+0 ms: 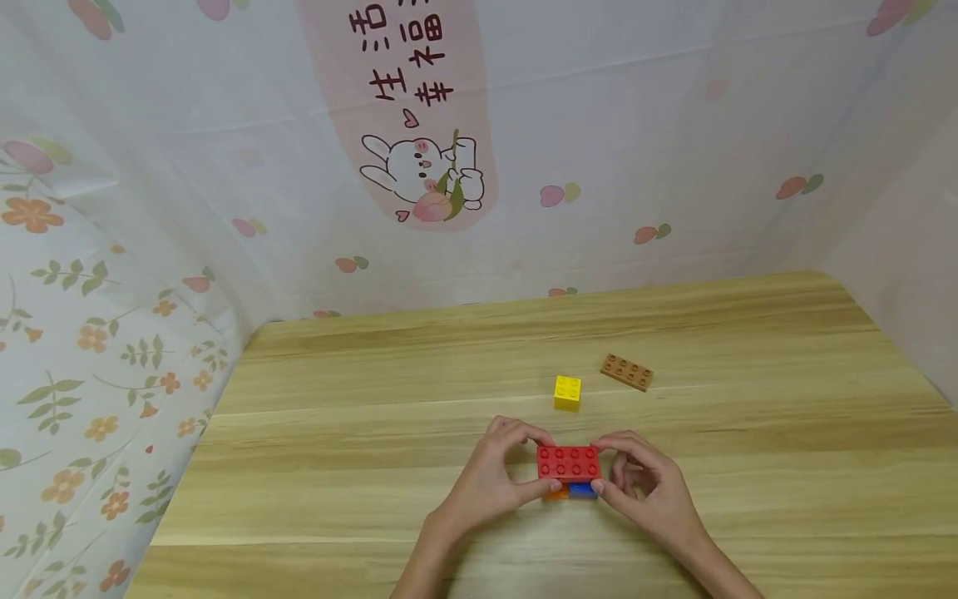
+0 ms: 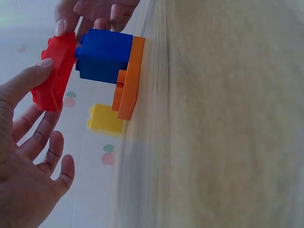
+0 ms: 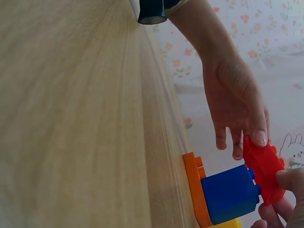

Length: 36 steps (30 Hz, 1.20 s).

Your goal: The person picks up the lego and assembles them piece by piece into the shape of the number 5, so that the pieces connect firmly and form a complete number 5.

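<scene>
A red eight-stud toy brick (image 1: pixel 569 463) is pinched at its left end by my left hand (image 1: pixel 494 474) and at its right end by my right hand (image 1: pixel 651 487). Below it stands a blue brick (image 2: pixel 103 56), seated on one end of a flat orange brick (image 2: pixel 131 80) that lies on the table. In the left wrist view the red brick is tilted, its underside right at the studs of the blue one. The other end of the orange brick bears bare studs, with the red brick overhanging it. From the head view, the red brick hides most of both.
Behind the hands a yellow four-stud brick (image 1: pixel 567 393) sits on the wooden table (image 1: pixel 337 433). Farther back and to the right lies a flat brown brick (image 1: pixel 627 372). A printed cloth (image 1: pixel 636 125) hangs along the table's back and sides.
</scene>
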Tool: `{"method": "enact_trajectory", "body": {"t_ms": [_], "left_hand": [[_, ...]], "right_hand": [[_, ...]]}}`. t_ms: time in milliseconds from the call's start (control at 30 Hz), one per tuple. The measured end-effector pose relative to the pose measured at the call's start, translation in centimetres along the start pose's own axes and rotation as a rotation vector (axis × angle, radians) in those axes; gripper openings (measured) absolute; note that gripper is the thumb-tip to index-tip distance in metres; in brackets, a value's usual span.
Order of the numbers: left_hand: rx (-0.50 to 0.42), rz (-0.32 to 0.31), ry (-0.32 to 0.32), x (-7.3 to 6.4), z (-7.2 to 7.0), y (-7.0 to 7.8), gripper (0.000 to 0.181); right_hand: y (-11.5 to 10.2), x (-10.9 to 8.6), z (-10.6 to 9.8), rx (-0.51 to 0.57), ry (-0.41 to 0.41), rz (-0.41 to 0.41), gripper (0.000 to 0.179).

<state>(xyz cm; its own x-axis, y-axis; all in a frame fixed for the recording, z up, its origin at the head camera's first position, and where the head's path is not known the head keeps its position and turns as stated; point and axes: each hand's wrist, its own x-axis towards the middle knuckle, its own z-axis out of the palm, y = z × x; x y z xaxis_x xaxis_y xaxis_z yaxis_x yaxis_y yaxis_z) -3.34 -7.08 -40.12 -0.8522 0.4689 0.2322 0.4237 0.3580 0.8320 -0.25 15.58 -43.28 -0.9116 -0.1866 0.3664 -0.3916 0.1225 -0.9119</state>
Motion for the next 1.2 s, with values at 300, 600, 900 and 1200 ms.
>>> {"method": "enact_trajectory", "body": {"t_ms": [300, 600, 900, 1200], "left_hand": [[0.007, -0.011, -0.044, -0.1, -0.2, 0.0, 0.04], [-0.002, -0.013, -0.06, 0.0, -0.1, -0.1, 0.043], [0.009, -0.006, -0.065, -0.1, 0.1, -0.2, 0.043], [0.021, -0.007, -0.066, 0.0, 0.1, -0.3, 0.042]], "right_hand": [[-2.2, 0.4, 0.2, 0.004, -0.011, 0.0, 0.038], [-2.0, 0.4, 0.1, 0.022, -0.011, -0.017, 0.042], [-1.9, 0.4, 0.1, 0.035, -0.022, -0.015, 0.043], [-1.8, 0.3, 0.1, 0.038, -0.022, -0.022, 0.044]]}}
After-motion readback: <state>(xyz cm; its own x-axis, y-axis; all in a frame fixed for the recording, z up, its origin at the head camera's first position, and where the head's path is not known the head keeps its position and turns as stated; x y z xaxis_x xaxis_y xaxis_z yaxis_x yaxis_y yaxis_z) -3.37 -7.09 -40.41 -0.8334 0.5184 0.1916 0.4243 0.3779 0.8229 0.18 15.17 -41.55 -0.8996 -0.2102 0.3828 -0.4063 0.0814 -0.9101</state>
